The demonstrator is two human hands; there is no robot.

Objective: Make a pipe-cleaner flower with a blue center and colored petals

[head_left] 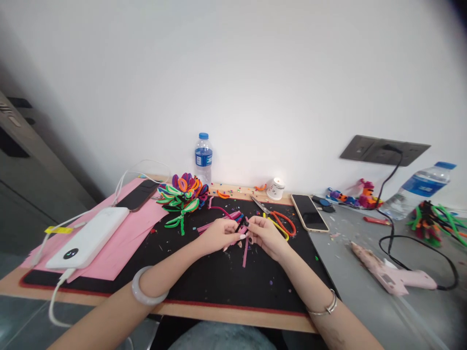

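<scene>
Over the middle of the black mat my left hand (221, 233) and my right hand (265, 236) meet, fingertips close together. Both pinch a small black pipe cleaner (241, 224), partly covered by the fingers. A mauve pipe cleaner (245, 256) points down toward me from below the right fingertips; whether it is held or lies on the mat I cannot tell. Behind the left hand lies a bundle of pink, purple and blue pipe cleaners (230, 217). Scissors (260, 204) with orange handles and a yellow pipe cleaner (282, 230) rest just beyond the right hand.
A colourful pipe-cleaner flower (182, 194) and a water bottle (203, 160) stand at the back. Left are pink sheets (105, 257), a white power bank (87, 238) and a dark phone (137, 195). Right are a paper cup (276, 188), another phone (310, 214) and a corded glue gun (394, 277).
</scene>
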